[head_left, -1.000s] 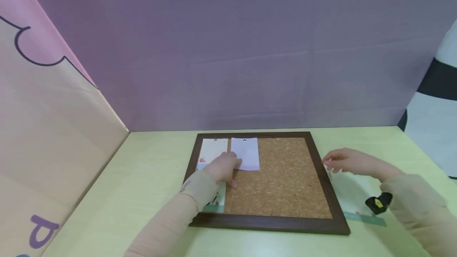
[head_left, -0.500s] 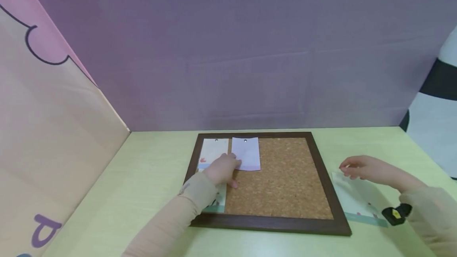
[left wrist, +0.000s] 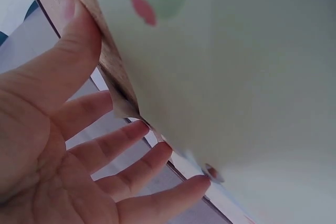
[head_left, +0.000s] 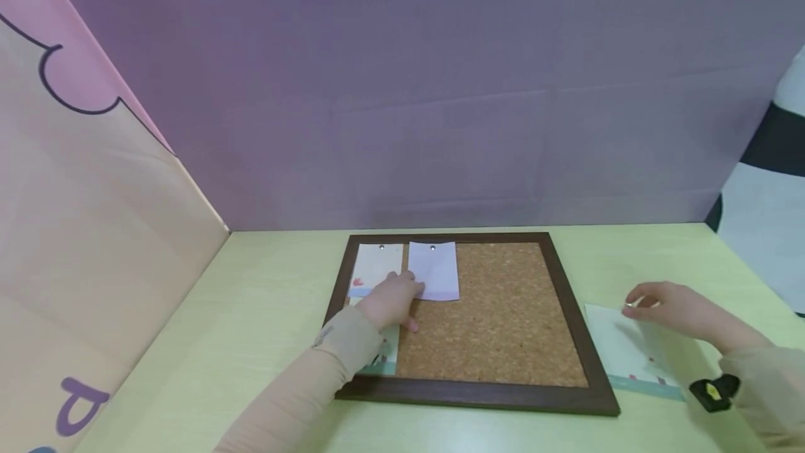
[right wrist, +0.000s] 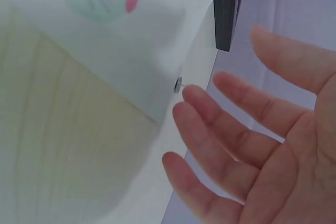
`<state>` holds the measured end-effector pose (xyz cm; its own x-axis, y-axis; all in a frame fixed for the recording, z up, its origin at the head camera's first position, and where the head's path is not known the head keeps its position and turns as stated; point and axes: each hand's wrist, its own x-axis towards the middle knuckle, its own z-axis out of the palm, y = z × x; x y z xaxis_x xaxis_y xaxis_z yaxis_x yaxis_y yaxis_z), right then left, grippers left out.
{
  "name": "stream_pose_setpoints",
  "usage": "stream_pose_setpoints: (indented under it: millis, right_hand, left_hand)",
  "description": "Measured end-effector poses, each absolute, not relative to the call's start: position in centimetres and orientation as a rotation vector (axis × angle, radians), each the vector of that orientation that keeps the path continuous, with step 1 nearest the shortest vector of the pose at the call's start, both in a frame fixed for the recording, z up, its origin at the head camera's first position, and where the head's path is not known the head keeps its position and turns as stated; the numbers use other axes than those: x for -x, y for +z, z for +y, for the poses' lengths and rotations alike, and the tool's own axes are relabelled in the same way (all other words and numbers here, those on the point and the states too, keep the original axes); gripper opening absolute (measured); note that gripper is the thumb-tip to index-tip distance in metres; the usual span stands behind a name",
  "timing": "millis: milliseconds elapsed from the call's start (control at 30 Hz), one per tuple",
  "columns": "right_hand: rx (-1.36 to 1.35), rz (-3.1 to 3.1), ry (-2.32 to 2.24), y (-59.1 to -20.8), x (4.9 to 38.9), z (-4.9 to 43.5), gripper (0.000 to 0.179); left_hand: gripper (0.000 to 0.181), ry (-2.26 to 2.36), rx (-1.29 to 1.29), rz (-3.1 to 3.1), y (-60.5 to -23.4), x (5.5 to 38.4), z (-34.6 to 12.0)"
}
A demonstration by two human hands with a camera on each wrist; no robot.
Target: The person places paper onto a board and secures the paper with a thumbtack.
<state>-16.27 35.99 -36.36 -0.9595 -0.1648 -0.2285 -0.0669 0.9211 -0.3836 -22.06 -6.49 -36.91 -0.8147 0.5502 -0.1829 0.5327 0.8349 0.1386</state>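
Note:
My left hand (head_left: 391,301) rests on the framed cork board (head_left: 497,313) with its fingers spread, at the lower edges of two pinned sheets. These are a white sheet (head_left: 374,263) with a red drawing and a lavender sheet (head_left: 437,268). A green-edged sheet (head_left: 390,349) lies below, partly hidden by my left arm. In the left wrist view, a round tack (left wrist: 212,172) shows by one fingertip. My right hand (head_left: 682,307) is beside a loose sheet (head_left: 635,351) on the table. Its fingers are loosely bent near a thumbtack (right wrist: 178,85), with no grip visible on it.
The board's dark brown frame (head_left: 478,391) lies on the pale wooden table (head_left: 264,327). A purple cloth backdrop (head_left: 402,103) stands behind, and a printed panel (head_left: 100,229) borders the left side. A black device (head_left: 713,393) sits at the right wrist.
My right hand has moved right, away from the board's frame and across the loose sheet's top edge, uncovering more of that sheet. My left hand has stayed in place.

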Motion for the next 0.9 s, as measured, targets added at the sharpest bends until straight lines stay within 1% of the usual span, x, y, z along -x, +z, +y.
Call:
stream_pose_setpoints:
  millis: [167, 267, 633, 767, 900]
  right_hand:
    - [0.177, 2.848, -0.528, -36.5, 16.2, 36.1, 0.037]
    - [0.170, 2.842, -0.526, -36.5, 16.1, 36.1, 0.041]
    - [0.153, 2.870, -0.493, -37.4, 15.6, 36.1, 0.072]
    - [0.154, 2.886, -0.479, -37.7, 15.6, 36.2, 0.078]
    - [0.150, 2.884, -0.464, -37.9, 15.5, 36.2, 0.084]
  left_hand:
    - [0.069, 0.136, -0.829, 2.794, -36.9, 22.0, -6.5]
    - [0.070, 0.129, -0.834, 2.794, -37.0, 22.1, -6.6]
    - [0.065, 0.100, -0.835, 2.798, -37.1, 22.1, -6.4]
    - [0.063, 0.089, -0.828, 2.795, -37.2, 22.1, -6.3]
    - [0.066, 0.100, -0.812, 2.796, -37.3, 22.0, -6.3]
